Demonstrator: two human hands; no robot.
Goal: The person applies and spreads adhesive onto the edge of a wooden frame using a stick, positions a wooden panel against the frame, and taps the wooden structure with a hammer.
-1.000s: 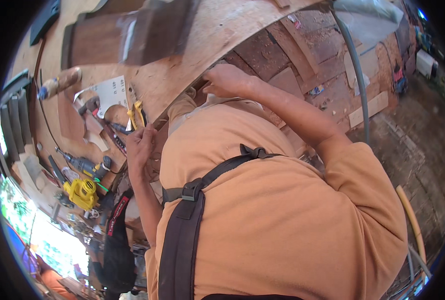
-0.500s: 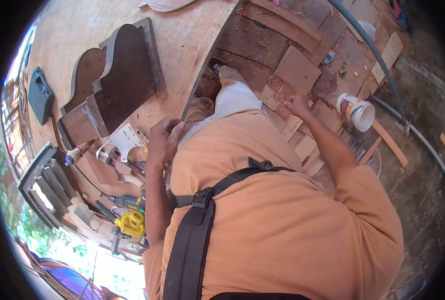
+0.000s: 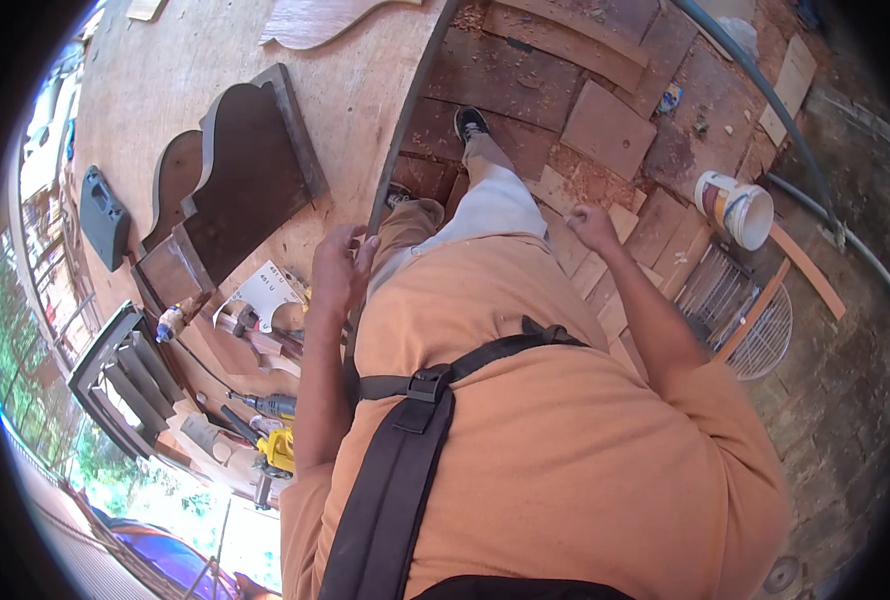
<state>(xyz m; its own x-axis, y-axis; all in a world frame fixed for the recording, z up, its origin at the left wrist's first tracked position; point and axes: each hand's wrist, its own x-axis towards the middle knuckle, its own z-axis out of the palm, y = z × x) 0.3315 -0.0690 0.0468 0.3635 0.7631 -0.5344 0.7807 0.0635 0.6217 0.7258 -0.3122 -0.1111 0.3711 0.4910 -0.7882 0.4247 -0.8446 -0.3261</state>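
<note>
My left hand hangs beside the edge of the plywood worktable, thumb and fingers loosely bent and apart, with nothing seen in it. On my other side my right hand is held over the board-covered floor, its fingers curled in and nothing showing between them. Closest to the left hand on the table lies a white printed sandpaper sheet. Farther in stands a dark brown, curved-edge wooden piece. A bottle rests by its near end.
Yellow-and-black power tools and dark slatted wooden parts crowd the table's near left. A dark green case sits farther left. Loose boards, a paint bucket, a wire fan guard and a long pipe occupy the right.
The view has shifted, so the table things sit farther right and both shoes show more clearly. My left hand has lifted slightly with its fingers more bent. My right hand stays curled.
</note>
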